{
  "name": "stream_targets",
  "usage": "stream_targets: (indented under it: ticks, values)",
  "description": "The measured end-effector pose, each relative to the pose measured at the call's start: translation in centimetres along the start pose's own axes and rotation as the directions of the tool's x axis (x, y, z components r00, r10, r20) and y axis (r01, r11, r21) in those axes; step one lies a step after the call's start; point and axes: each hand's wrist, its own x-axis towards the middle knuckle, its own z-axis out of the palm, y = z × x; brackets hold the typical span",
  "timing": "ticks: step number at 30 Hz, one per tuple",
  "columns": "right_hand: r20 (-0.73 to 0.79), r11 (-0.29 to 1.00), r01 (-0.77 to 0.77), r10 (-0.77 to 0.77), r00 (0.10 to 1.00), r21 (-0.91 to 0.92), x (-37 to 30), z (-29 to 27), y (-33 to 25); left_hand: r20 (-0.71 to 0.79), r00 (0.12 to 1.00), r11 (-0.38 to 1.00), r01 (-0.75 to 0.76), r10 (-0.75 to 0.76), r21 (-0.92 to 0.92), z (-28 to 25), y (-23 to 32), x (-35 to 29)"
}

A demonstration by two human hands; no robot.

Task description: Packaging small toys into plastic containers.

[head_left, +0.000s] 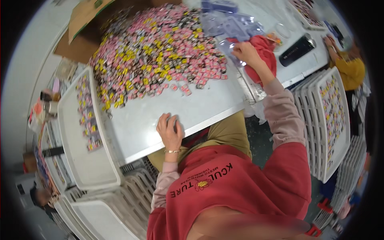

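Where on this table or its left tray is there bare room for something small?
On the table, between the pile of small pieces and the near edge, on both sides of the left hand. The white tray is bare nearer the person. Crowded: the pile, and around the right hand, with clear plastic pieces and red cloth.

The tabletop (pixel 208 104) looks smooth and glossy, catching a bright reflection at its near left. Across its far side, the small pieces (pixel 160 52) look like shiny plastic. Far right, translucent shells (pixel 232 26) are glossy, thin plastic beside matt, crumpled red cloth (pixel 265 47). The left tray (pixel 76 152) is smooth plastic; the far-left box (pixel 74 52), matt cardboard.
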Motion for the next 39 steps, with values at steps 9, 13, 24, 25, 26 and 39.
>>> stream_targets:
  ticks: [9,13,24,25,26,39]
  values:
    - [-0.113,0.98,-0.192,0.186,0.976,-0.047,-1.9,2.2,-1.2,-0.01,1.0,0.999,0.008,-0.009,-0.054,-0.6,-0.3,0.2]
    - [-0.196,0.963,-0.27,0.262,0.945,-0.018,-1.5,1.3,-1.7,-0.005,1.0,0.997,0.014,-0.015,-0.076,-0.9,-0.3,-0.1]
    - [-0.062,0.778,0.218,-0.226,0.972,0.589,-8.6,5.2,-25.3,0.221,0.863,0.302,0.383,-0.455,-0.873,-2.1,-1.1,1.6]
    - [-0.001,0.746,0.19,-0.247,0.969,0.638,-9.3,6.4,-27.8,0.222,0.859,0.304,0.388,-0.461,-0.87,-2.5,-1.2,2.4]
    - [0.027,0.742,0.203,-0.285,0.958,0.639,-9.6,7.1,-29.9,0.316,0.825,0.047,0.381,-0.469,-0.923,-3.0,-1.2,3.0]
    - [0.565,0.282,-0.494,-0.3,0.769,0.822,-8.8,6.1,-29.3,0.548,0.822,-0.491,0.418,-0.153,-0.764,-2.5,-2.0,3.0]
